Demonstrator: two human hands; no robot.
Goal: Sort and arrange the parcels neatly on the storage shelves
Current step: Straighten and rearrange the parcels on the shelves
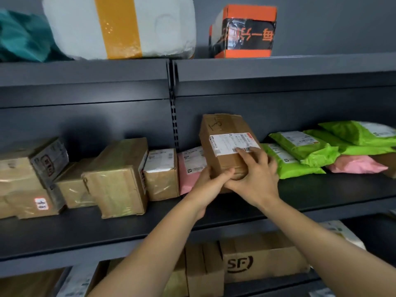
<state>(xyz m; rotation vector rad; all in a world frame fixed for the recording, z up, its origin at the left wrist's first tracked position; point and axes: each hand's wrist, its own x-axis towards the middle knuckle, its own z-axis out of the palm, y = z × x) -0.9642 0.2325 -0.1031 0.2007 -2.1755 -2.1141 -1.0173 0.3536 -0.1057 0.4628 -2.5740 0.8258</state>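
Three dark shelves [321, 194], grey wall [332, 28], cardboard parcel [222, 129]

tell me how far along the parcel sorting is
Looks partway. Done: green mailers are piled together at the right of the middle shelf, cardboard boxes grouped at its left. In hand: the left hand and right hand grip a labelled box, tilted, between the pink mailer and the green pile. Left: setting it straight, probably squaring the leaning boxes too.
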